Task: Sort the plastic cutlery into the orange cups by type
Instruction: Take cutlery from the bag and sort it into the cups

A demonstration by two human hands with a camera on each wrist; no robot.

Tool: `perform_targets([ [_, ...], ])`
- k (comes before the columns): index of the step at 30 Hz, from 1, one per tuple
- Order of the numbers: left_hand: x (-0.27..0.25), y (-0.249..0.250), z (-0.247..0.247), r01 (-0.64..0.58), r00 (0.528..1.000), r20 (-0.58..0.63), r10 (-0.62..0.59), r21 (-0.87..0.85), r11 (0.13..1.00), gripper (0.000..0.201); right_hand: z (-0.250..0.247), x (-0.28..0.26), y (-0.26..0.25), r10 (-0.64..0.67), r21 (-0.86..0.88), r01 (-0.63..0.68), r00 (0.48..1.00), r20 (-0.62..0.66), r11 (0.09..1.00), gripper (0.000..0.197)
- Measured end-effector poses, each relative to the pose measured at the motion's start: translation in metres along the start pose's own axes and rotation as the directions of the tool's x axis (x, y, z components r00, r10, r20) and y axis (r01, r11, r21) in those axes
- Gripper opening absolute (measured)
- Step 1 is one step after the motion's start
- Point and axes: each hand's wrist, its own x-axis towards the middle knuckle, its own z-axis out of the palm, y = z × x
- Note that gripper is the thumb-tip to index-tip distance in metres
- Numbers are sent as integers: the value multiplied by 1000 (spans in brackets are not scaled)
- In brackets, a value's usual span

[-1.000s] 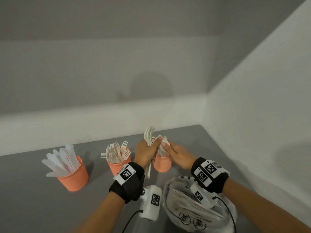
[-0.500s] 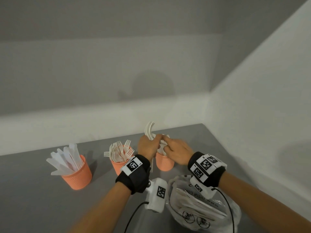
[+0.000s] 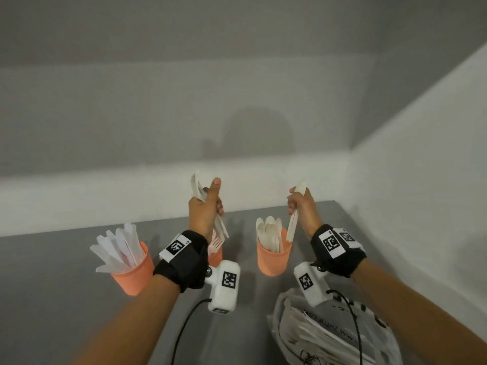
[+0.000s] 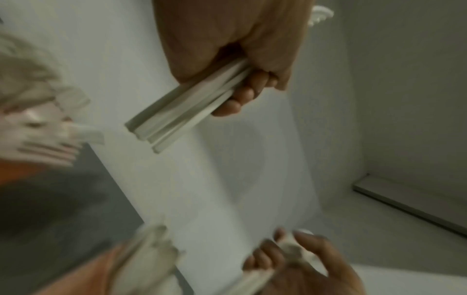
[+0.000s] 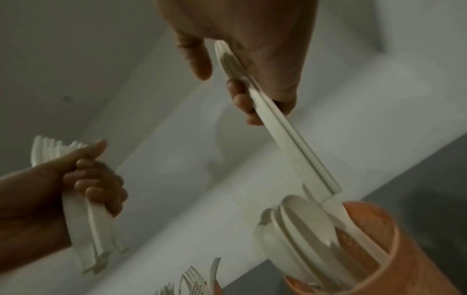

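Three orange cups stand in a row on the grey table. The left cup (image 3: 133,272) holds knives, the right cup (image 3: 274,259) holds spoons (image 5: 303,225), and the middle cup (image 3: 216,255) with forks is mostly hidden behind my left wrist. My left hand (image 3: 210,201) is raised above the middle cup and grips a bundle of white forks (image 3: 198,187), their handles (image 4: 182,111) sticking out below the fist. My right hand (image 3: 297,201) holds a white spoon (image 5: 278,127) with its bowl up, and the handle end hangs just above the spoon cup (image 5: 366,249).
A crumpled white plastic bag (image 3: 329,333) with more cutlery lies at the front right, below my right wrist. White walls close the table at the back and on the right. Bare grey tabletop (image 3: 52,299) shows at the left and front.
My hands were together at the bundle over the spoon cup. They have now lifted and parted, and the right hand has come away holding a spoon.
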Motion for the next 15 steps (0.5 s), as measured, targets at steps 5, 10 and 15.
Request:
perform_targets([
  [5, 21, -15, -30, -121, 984, -111, 136, 139, 983, 42, -4, 14, 28, -29, -11, 28, 994, -108, 1000, 20],
  [10, 22, -46, -35, -152, 975, -131, 180, 200, 968, 43, -3, 22, 54, 19, -49, -27, 989, -145, 998, 20],
  [15, 22, -74, -29, -100, 981, -146, 124, 161, 982, 27, 1, 22, 74, 90, -68, -100, 986, -142, 993, 25],
])
